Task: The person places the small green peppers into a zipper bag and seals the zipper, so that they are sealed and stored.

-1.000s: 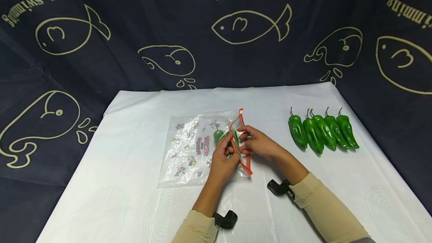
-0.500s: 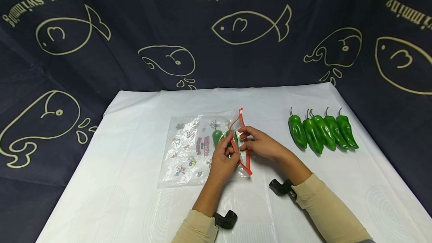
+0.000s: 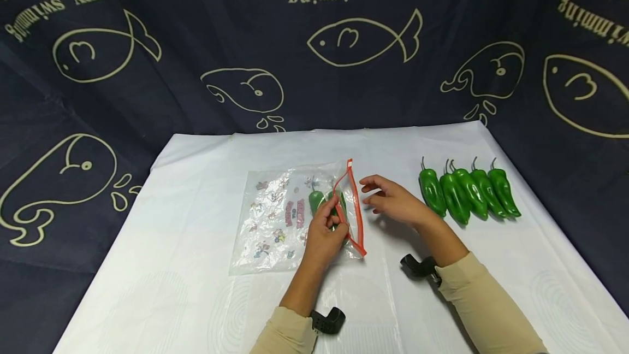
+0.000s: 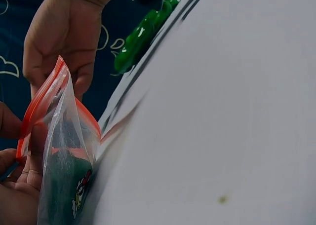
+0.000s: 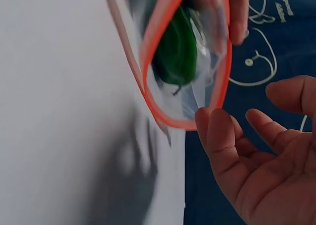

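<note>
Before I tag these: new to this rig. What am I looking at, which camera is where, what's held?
No robot here, just a person's two bare hands. The wide picture comes from a camera on the head, looking forward and down; the two close ones come from a camera on each wrist.

On the white tablecloth lies a clear plastic bag with a red-edged opening, and green peppers inside. To its right sits a row of five more peppers. Behind hangs a dark curtain with fish and whales.

The left hand pinches the bag's edge. The right hand holds nothing; its fingers are loosely bent beside the opening.
</note>
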Available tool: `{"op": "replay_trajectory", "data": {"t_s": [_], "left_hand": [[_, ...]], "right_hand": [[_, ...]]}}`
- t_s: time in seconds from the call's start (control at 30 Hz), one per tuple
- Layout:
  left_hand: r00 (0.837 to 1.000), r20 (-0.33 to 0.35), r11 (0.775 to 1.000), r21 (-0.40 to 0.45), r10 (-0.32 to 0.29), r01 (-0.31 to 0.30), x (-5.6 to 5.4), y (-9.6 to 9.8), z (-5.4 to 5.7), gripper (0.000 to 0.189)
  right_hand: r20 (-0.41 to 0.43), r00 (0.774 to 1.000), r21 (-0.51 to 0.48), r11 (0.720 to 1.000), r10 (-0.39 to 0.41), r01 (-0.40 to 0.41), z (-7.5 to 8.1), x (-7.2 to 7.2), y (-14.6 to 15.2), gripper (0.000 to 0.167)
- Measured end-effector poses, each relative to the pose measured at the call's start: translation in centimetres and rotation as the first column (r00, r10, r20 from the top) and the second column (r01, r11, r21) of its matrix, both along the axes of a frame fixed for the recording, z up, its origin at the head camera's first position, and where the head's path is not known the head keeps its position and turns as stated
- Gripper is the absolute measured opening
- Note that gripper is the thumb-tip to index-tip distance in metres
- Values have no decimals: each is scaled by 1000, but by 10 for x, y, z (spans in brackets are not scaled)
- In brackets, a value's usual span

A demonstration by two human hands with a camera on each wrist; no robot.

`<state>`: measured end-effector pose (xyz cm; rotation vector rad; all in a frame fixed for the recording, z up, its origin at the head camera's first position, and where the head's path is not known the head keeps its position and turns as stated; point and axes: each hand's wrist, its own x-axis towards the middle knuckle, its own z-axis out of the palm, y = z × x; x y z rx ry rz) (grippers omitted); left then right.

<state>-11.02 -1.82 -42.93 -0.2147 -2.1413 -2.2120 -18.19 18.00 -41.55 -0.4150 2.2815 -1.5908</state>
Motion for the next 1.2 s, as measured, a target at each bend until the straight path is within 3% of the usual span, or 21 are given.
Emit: {"op": "replay_trajectory", "data": {"t_s": [0.33,0.5,0.83,1.2], "left_hand": [[1000,11,1000,-15,25,-24,1,-1,2,64],[1000,-4,1000,-13,16,-16,1,-1,2,63],[1000,2,1000,-9,6,-6,1,0,1,63],[1000,-14,1000,-12,-1,0,1,-1,0,62]], "right_hand": [[-79,996,45,998,-44,48,8,-2,24,48],[-119,992,124,991,-43,58,13,-4,39,49],[-203,978,309,946,-39,102,18,0,62,52],[-233,970,399,902,-72,163,16,0,90,64]]}}
